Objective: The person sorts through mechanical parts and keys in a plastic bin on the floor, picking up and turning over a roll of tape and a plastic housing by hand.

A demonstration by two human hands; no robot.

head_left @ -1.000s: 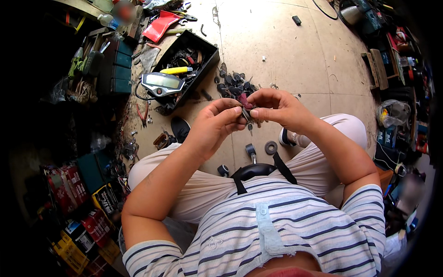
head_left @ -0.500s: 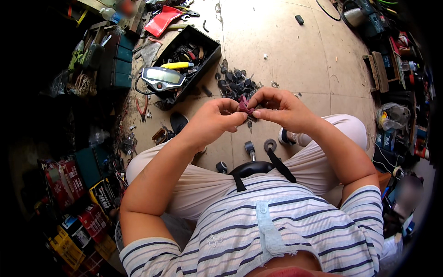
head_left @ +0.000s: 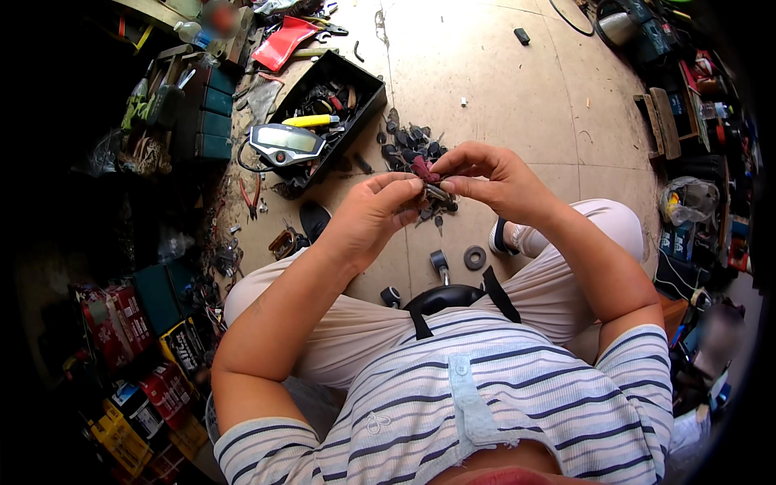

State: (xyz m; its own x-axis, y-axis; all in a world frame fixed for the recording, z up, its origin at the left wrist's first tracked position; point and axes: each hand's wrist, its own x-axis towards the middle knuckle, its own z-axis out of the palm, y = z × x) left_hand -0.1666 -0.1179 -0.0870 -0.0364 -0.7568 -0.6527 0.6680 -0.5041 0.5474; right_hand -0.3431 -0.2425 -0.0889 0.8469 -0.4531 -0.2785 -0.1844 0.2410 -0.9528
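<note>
My left hand (head_left: 380,206) and my right hand (head_left: 493,182) meet over a loose pile of black-headed keys (head_left: 400,141) on the floor. Between their fingertips is a small bunch of metal keys (head_left: 439,192) with a crumpled maroon strip of cloth or tag (head_left: 423,168) on it. Both hands pinch this bunch; exactly which part each finger grips is too small to tell. A loose silver key (head_left: 439,223) shows just below the bunch.
The tiled floor (head_left: 517,97) holds a black tray (head_left: 369,97) with tools and a digital gauge (head_left: 287,141), red pliers (head_left: 250,198), a metal washer (head_left: 474,258) and a wheeled seat (head_left: 444,297) between my legs. Cluttered shelves and boxes line both sides.
My fingers have shifted on the bunch. My right hand is slightly higher, and the maroon piece has moved above the keys, with more of it showing.
</note>
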